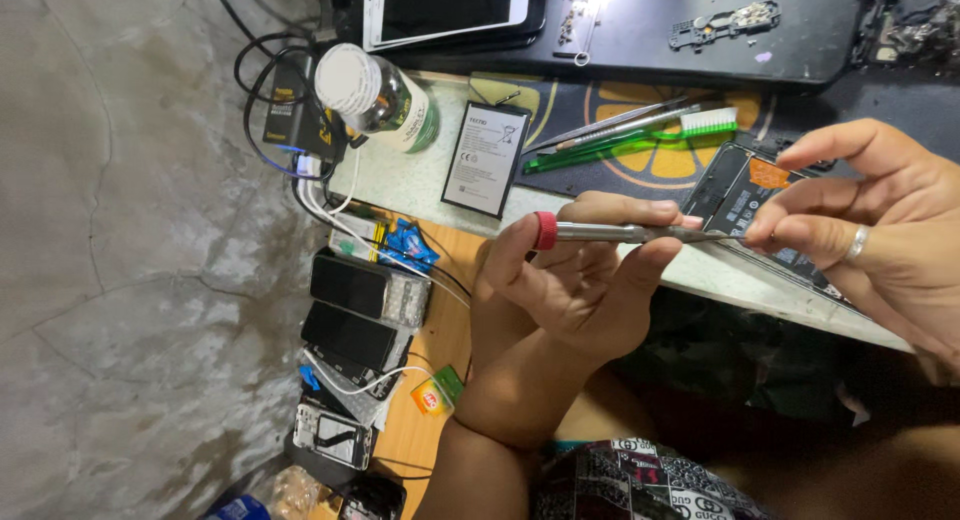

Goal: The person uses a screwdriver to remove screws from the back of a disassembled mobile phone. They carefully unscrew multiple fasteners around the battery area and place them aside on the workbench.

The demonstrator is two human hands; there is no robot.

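A flat black phone battery [486, 160] lies on the pale strip of the worktop [420, 180], and just beside it, toward the corner, a small clear bottle [378, 98] with a white cap lies on its side; I cannot tell what is in it. Past the battery, on the dark mat [600, 105] with orange shapes, a green toothbrush [630, 145] and metal tweezers [610, 125] lie side by side. Along the far edge a tablet [450, 10] with a white frame rests on a black tray [700, 50] strewn with small parts. Off the worktop's corner, black cables [262, 80] loop around a black charger box [297, 110], and on a lower wooden shelf [440, 330] several phones [350, 310] sit stacked in a row. My left hand [570, 290] is curled, palm up, fingers closed on a slim metal screwdriver [620, 233] with a red cap, held level above the worktop's near edge. Its tip reaches the fingertips of my right hand [880, 230], which wears a ring and pinches thumb against forefinger at the tip; whatever sits between them is too small to make out. Beneath that hand an opened phone [745, 205] lies back-up on the worktop, its black insides and an orange tab showing.
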